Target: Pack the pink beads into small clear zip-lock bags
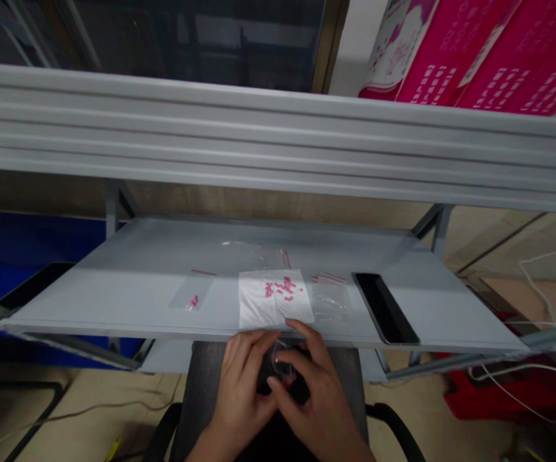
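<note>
Just in front of the shelf's near edge, my left hand and my right hand come together with bent fingers around a small see-through plastic bag. The fingers partly hide this bag, and I cannot make out what is in it. Beyond the hands lies a white tissue with many small pink beads scattered over it. To its left is a flat zip bag holding several pink beads. More zip bags with red-striped tops lie to the tissue's right.
The grey shelf carries a black phone at the right. Another see-through bag lies behind the tissue. A thick metal rail crosses above. Pink boxes stand at upper right, and chair armrests flank me.
</note>
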`<action>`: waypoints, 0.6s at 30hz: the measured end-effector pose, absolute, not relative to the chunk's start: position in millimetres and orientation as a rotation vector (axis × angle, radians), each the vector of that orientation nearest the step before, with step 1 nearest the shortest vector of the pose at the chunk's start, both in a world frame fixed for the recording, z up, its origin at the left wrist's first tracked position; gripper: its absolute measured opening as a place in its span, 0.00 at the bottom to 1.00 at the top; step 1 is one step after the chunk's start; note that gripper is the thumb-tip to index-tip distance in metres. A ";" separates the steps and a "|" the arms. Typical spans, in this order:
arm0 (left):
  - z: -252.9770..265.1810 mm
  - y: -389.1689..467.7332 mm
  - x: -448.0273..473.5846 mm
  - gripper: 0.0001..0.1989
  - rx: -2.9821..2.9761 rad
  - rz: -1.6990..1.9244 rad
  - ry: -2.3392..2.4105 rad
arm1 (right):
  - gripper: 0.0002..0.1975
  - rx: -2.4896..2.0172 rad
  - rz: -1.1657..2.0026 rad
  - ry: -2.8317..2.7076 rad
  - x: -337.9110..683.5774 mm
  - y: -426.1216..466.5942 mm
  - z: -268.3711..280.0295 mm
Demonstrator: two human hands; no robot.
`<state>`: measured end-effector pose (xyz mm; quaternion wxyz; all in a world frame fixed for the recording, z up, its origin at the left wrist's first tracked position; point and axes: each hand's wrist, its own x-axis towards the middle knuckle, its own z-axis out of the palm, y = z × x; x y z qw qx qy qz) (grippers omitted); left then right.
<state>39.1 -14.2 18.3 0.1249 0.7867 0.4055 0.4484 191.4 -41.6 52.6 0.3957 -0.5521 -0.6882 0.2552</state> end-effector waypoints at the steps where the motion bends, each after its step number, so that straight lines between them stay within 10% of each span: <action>1: 18.8 -14.1 39.0 0.25 2.292 1.295 1.166 | 0.10 -1.377 0.703 -1.741 190.4 -41.4 51.2; 18: 9.4 -10.9 27.2 0.27 1.343 1.018 0.538 | 0.08 -1.092 1.029 -1.931 217.8 -32.7 71.1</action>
